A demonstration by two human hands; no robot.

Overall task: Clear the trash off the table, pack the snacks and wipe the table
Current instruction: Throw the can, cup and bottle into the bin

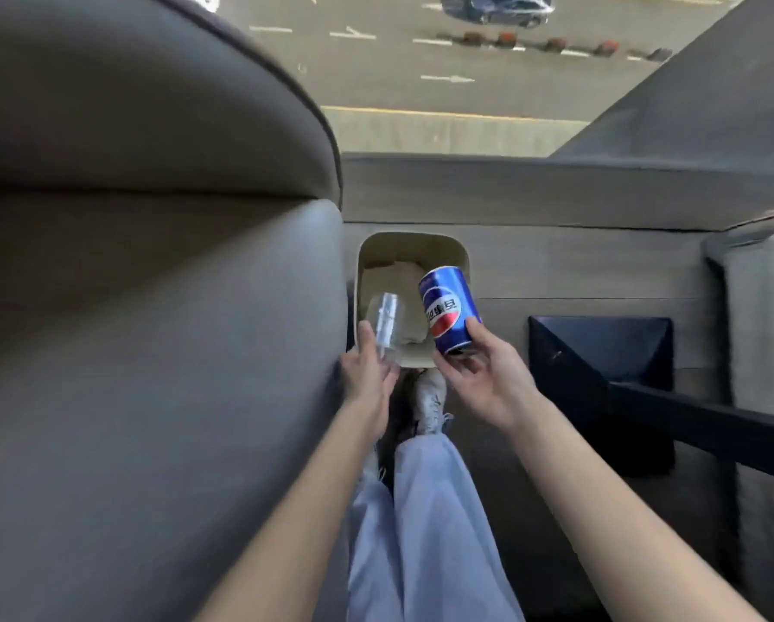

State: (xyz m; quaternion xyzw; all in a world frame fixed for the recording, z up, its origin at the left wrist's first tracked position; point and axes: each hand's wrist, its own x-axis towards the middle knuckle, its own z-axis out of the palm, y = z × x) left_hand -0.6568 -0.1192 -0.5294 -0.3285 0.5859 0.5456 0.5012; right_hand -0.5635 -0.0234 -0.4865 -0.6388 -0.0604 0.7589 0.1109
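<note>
A beige trash bin (412, 244) stands on the floor against the wall, with crumpled paper inside. My right hand (483, 374) grips a blue soda can (448, 307) by its lower end and holds it tilted over the bin's right rim. My left hand (367, 374) holds a clear plastic cup (385, 323), tilted over the bin's left side. Both hands hover just above the bin's near edge.
A large grey upholstered seat (151, 307) fills the left side, close beside the bin. A dark table base and leg (600, 365) stand to the right. My legs and a white shoe (430, 397) are below the hands. A window (443, 74) above shows a street.
</note>
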